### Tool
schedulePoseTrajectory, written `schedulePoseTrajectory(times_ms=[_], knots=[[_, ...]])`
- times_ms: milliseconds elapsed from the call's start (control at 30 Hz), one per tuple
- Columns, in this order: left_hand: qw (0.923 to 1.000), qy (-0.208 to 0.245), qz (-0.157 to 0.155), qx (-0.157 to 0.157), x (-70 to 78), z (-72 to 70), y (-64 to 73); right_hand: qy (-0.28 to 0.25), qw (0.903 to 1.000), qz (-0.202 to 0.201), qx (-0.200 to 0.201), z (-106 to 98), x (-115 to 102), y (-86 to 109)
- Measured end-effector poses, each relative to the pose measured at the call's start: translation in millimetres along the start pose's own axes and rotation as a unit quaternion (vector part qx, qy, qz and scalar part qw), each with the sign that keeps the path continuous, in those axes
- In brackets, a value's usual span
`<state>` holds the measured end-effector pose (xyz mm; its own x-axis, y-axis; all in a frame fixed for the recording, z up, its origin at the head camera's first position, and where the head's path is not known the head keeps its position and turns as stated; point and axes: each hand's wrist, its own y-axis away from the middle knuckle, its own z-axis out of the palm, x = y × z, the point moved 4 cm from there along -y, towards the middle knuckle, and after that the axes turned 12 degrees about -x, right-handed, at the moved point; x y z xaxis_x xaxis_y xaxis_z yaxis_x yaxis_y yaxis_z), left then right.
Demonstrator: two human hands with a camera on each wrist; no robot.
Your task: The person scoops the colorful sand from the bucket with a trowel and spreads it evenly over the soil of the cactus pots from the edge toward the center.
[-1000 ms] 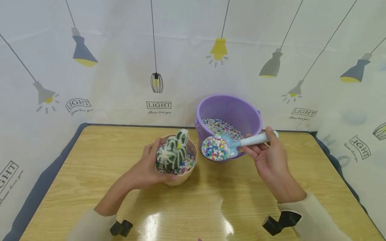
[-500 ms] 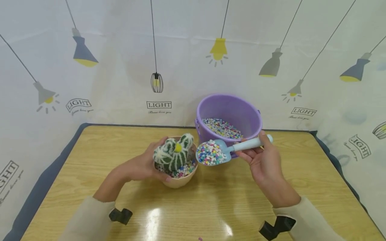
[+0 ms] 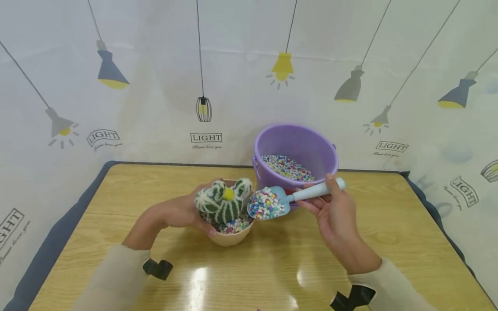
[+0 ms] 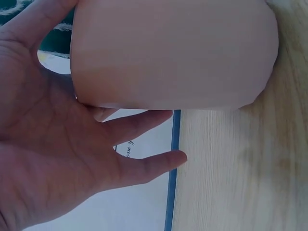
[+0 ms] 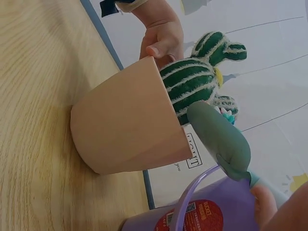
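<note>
Two hands busy: left hand [image 3: 184,211] gripped the pot [image 3: 230,240], cactus [image 3: 223,209] inside, on the table [image 3: 249,276]; right hand [image 3: 338,218] held the scoop [image 3: 308,192], heaped pebbles [image 3: 266,204] near the rim, contact unclear. Early tilt or cactus bump could've spilled some. Some left fingers hidden behind pot; purple bucket [image 3: 297,138] beyond, partly blocked.

I see the cactus [image 3: 223,211] in the pot [image 3: 229,239], the bucket [image 3: 307,147] behind to the right, the scoop [image 3: 302,194] before the bucket, beads [image 3: 285,167] in all three containers.
</note>
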<state>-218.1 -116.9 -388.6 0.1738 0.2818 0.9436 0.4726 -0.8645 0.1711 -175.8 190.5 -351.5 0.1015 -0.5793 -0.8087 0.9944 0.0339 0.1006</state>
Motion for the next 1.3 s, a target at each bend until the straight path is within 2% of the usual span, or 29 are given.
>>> schedulePoseTrajectory(times_ms=[67,267,500,600,800,900,1000,1300], knots=[[0.9999,-0.002,-0.012,-0.008,-1.1,0.3,-0.1,0.006,1.0,-0.001,0.004,1,1,1.4],[0.9988,-0.011,0.005,-0.046,0.0,-1.7,-3.1,0.025,0.9995,-0.012,0.011,6,5,3.5],[0.9986,-0.006,-0.002,-0.053,-0.6,-2.0,-1.2,0.05,0.9984,-0.022,0.01,11,8,3.0],[0.9984,-0.006,0.004,-0.055,0.1,-2.1,-0.6,0.055,0.998,-0.03,0.009,13,8,2.1],[0.9986,-0.006,-0.01,-0.052,-1.8,-2.9,2.2,0.058,0.9972,-0.045,0.013,18,8,0.4],[0.9984,-0.013,0.006,-0.055,-0.8,-3.2,1.6,0.064,0.9969,-0.041,0.018,19,8,-0.9],[0.9971,-0.021,0.039,-0.062,1.5,-3.5,-0.8,0.066,0.9968,-0.04,0.019,20,6,-2.6],[0.9964,-0.012,0.045,-0.071,5.6,-7.3,-5.2,0.071,0.9957,-0.059,0.009,23,-5,-5.2]])
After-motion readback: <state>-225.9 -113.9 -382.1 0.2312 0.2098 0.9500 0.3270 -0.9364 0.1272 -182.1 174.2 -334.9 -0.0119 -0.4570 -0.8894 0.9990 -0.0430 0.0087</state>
